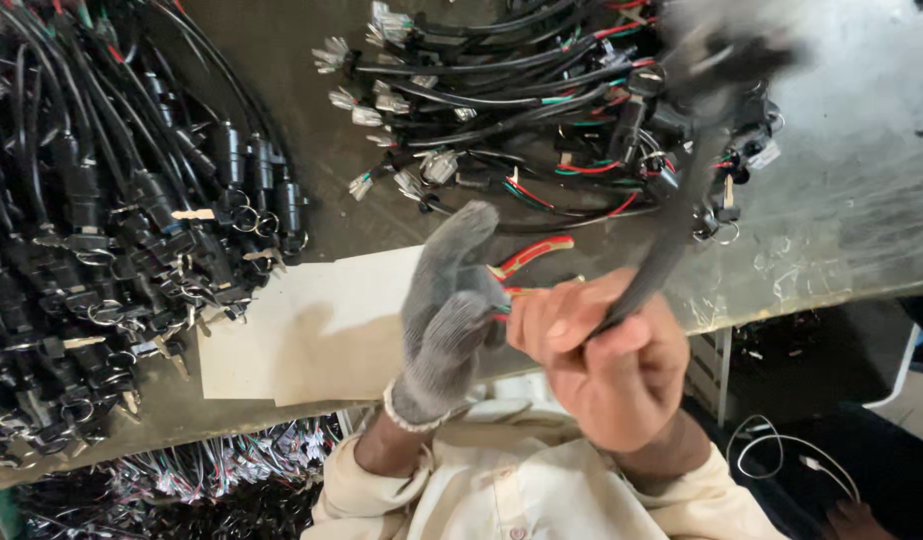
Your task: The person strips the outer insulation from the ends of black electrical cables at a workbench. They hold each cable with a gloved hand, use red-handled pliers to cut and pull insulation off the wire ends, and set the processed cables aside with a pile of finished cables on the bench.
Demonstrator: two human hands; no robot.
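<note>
Our bare right hand point(611, 355) gripped a black cable harness point(671, 240), fingers curled tightly around it, above the pale card point(311, 330). Our gloved left hand point(446, 320) pinched its coloured wires point(531, 255). Beyond the card lay tangled harnesses point(541, 110); left of it, a heap of black switches point(111, 230).

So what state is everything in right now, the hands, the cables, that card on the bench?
left hand: in a grey glove, curled around red-handled pliers
red-handled pliers: held, mostly hidden by the hands
right hand: bare, closed on a black cable
black cable: gripped, raised, blurred
harness pile at top: loose, tangled
harness pile at left: heaped, key rings showing
cardboard sheet: lying flat on the bench
</note>
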